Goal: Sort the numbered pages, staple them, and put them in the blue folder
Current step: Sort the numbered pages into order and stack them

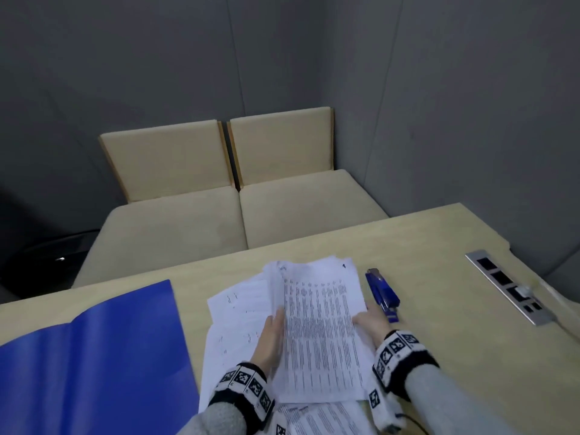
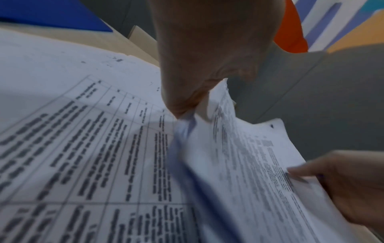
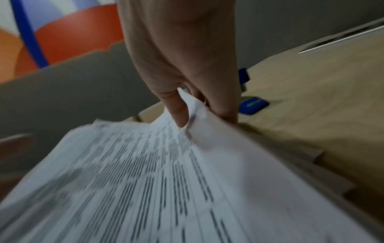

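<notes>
A stack of printed pages point(image 1: 320, 328) is lifted off the table between both hands. My left hand point(image 1: 276, 321) grips its left edge; in the left wrist view the sheets point(image 2: 249, 164) come out from under my left hand point(image 2: 187, 102). My right hand point(image 1: 367, 315) pinches the right edge, with the thumb point(image 3: 178, 111) on top of the pages point(image 3: 145, 180). More loose sheets point(image 1: 232, 312) lie underneath on the table. The blue folder point(image 1: 94, 356) lies open at the left. A blue stapler point(image 1: 383, 293) lies just right of the stack, beside my right hand.
The beige table point(image 1: 439, 262) has a metal socket panel point(image 1: 508, 290) set in it at the right, with a cable running off it. Another printed sheet point(image 1: 323, 419) lies near the table's front edge. Two beige seats point(image 1: 235, 215) stand beyond the far edge.
</notes>
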Demonstrator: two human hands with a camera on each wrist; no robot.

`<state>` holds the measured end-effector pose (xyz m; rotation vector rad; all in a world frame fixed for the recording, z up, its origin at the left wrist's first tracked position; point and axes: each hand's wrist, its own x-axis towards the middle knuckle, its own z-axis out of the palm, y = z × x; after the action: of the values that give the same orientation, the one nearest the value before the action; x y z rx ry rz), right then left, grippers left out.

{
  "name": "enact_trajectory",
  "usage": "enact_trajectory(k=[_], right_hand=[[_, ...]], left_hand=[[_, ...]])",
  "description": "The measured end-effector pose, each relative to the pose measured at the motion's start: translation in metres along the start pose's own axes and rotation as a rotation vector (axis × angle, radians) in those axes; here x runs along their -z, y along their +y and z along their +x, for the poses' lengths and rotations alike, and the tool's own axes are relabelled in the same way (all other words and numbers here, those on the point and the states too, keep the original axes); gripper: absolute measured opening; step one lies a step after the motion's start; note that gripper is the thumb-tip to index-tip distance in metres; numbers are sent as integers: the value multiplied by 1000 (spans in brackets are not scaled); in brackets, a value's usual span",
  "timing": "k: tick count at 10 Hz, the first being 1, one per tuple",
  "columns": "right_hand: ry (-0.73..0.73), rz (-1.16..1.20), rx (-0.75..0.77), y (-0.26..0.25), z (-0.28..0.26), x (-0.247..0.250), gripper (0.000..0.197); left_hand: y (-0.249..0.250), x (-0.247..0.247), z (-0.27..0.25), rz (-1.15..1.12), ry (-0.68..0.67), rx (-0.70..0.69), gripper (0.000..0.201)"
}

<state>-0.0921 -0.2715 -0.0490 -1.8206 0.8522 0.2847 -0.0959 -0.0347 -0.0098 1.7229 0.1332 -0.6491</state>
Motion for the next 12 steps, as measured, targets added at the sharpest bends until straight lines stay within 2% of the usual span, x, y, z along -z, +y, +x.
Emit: enact_trajectory(k=[1,2,3,4,5,6,7,8,9,10,11,12], right_hand=[[139,-299,33,-1,-14,-23,51],[187,-226,83,-11,-16,-13,73],[-78,175,28,-30,-20,18,87],[-228,313,85,-57,-37,55,38],[-89,203,119,-65,-39,102,21],[115,181,51,-33,-17,158,27],[218,1,-102,10,-17,198,19],[261,-192,-306,61,-5,218,28],[251,-554,-345,85,-7,205,29],[375,-558,-401,89,-12,193,27],[507,-463,-463,103,20,199,36],[644,-538,-241,68,9,181,59]], left_hand=[[-32,4,20,176,59,-88,50],[-17,16,21,99,44,-212,32],[25,24,6,-42,22,-233,40],[50,18,3,-65,-28,-255,29],[54,10,6,153,-13,-232,13],[36,19,11,669,42,-252,22],[10,28,12,1022,-2,-266,46],[-11,29,14,1170,-6,-225,65],[-19,26,17,1225,17,-225,62],[-20,23,19,1249,10,-251,53],[-21,21,21,1235,16,-323,40],[-22,20,26,1177,32,-456,26]])
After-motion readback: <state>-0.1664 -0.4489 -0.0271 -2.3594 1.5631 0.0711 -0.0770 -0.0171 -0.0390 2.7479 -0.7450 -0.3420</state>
